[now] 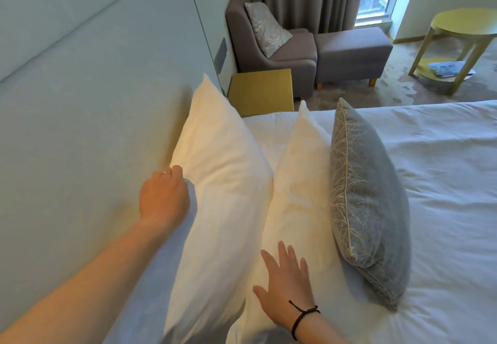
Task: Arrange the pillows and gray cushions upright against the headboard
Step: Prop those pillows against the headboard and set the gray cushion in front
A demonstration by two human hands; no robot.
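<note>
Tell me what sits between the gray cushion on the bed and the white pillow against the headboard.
In the head view, a second white pillow stands between the gray cushion and the pillow against the headboard. The right hand rests flat on it.

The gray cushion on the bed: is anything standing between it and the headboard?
Yes. Two white pillows stand between the gray cushion and the headboard: the front pillow, which the cushion leans on, and the back pillow against the headboard.

Head view, looking down along the headboard [80, 128]; close above the pillows [223, 171]
</note>
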